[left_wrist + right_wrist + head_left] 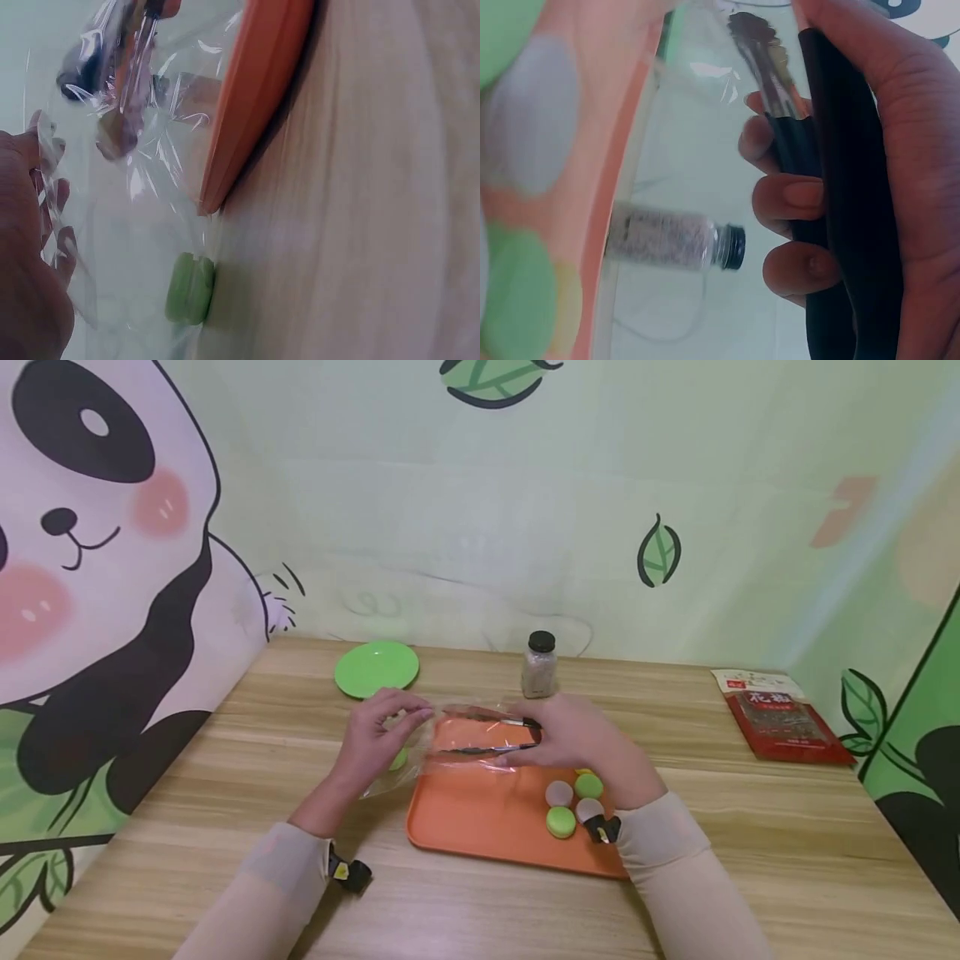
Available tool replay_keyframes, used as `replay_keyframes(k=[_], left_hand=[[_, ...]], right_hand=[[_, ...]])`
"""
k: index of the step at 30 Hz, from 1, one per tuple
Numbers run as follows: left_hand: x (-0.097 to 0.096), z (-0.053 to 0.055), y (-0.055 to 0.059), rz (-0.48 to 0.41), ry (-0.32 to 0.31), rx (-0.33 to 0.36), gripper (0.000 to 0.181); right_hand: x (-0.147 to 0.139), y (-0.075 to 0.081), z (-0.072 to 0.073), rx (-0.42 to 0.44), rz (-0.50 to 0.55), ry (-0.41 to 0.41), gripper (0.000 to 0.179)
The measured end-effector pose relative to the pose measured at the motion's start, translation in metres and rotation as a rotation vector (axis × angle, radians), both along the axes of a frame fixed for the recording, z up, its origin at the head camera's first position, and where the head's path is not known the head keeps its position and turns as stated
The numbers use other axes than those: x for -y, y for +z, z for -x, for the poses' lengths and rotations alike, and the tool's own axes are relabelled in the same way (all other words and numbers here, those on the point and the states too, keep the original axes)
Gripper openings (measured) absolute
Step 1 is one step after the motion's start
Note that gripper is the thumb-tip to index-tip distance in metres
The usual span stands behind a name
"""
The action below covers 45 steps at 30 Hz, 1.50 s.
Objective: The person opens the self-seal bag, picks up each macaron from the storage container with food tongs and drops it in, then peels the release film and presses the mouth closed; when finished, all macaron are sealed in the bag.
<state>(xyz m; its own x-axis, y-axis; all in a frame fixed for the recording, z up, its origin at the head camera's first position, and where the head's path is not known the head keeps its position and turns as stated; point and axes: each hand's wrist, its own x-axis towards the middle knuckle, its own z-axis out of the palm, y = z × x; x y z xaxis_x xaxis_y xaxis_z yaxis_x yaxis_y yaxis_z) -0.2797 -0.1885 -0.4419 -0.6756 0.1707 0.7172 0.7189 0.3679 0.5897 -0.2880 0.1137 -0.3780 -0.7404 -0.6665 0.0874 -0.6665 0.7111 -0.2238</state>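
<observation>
My left hand pinches the edge of a clear plastic bag between fingertips and thumb, over the tray's left end. Through the plastic a green macaron shows low in the bag, beside the orange tray. Curled round the black handles of a pair of tongs, my right hand holds them level, tips pointing left into the bag. The tongs' arms are spread, and nothing shows between their tips. Several green macarons and pale ones lie at the tray's right end, partly hidden under my right wrist.
A green plate lies at the back left. Behind the tray stands a black-capped glass jar. Flat on the right of the wooden table lies a red packet. A printed wall rises along the table's back edge.
</observation>
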Motion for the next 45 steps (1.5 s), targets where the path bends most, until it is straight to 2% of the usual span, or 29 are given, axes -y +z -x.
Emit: replay_keyframes(k=[6, 10, 14, 19, 21, 26, 27, 32, 37, 41, 45], left_hand=[[0.002, -0.001, -0.007, -0.005, 0.019, 0.007, 0.012], [0.001, -0.002, -0.017, 0.009, 0.015, 0.010, 0.013], [-0.001, -0.005, -0.024, 0.014, -0.004, 0.055, 0.011], [0.002, -0.004, -0.027, -0.006, -0.008, 0.072, 0.008], [0.001, -0.007, -0.025, -0.010, -0.005, 0.080, 0.007], [0.001, -0.007, -0.025, -0.023, 0.009, 0.099, 0.007], [0.003, -0.004, -0.028, -0.025, 0.006, 0.096, 0.007], [0.001, -0.003, -0.029, -0.017, -0.008, 0.108, 0.004], [0.001, -0.003, -0.028, 0.007, 0.020, 0.121, 0.005], [0.000, -0.002, -0.027, 0.013, 0.028, 0.118, 0.006], [-0.002, -0.002, -0.029, 0.006, 0.004, 0.135, 0.005]], right_hand=[[-0.015, -0.004, -0.002, 0.044, 0.005, -0.086, 0.073], [-0.023, -0.003, -0.006, 0.049, 0.024, -0.074, 0.075], [-0.035, -0.005, -0.008, 0.047, 0.028, -0.063, 0.078], [-0.053, -0.009, -0.009, 0.060, 0.052, -0.069, 0.077], [-0.062, -0.010, -0.009, 0.064, 0.060, -0.078, 0.075], [-0.085, -0.015, -0.009, 0.065, 0.047, -0.134, 0.076], [-0.091, -0.016, -0.009, 0.068, 0.044, -0.145, 0.076], [-0.116, -0.025, -0.010, 0.068, 0.005, -0.199, 0.079], [-0.135, -0.034, -0.009, 0.094, -0.006, -0.231, 0.075], [-0.149, -0.038, -0.009, 0.114, 0.009, -0.241, 0.074], [-0.161, -0.041, -0.012, 0.098, 0.001, -0.238, 0.071]])
